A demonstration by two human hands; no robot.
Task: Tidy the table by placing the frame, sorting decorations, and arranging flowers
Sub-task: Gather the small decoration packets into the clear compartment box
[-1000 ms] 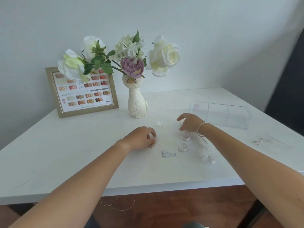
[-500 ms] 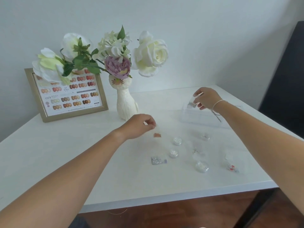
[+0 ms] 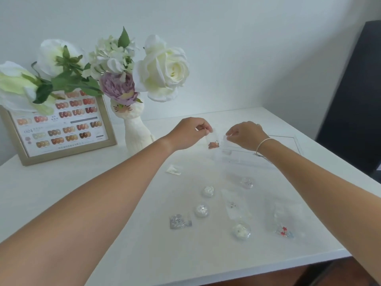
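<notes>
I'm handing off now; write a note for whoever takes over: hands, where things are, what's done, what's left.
Left hand and right hand together pinch a small clear bag of reddish bits above the clear plastic compartment box.
Gold picture frame stands by the wall; flowers sit in the white cat-shaped vase.
Left: four round glitter pots, e.g., and several packets, e.g., lie loose on the white table.

left tabletop [image 3: 61,193] bare; jars [image 3: 201,210], packets [image 3: 180,221] crowd right-centre; vase [image 3: 137,131] behind.
</notes>
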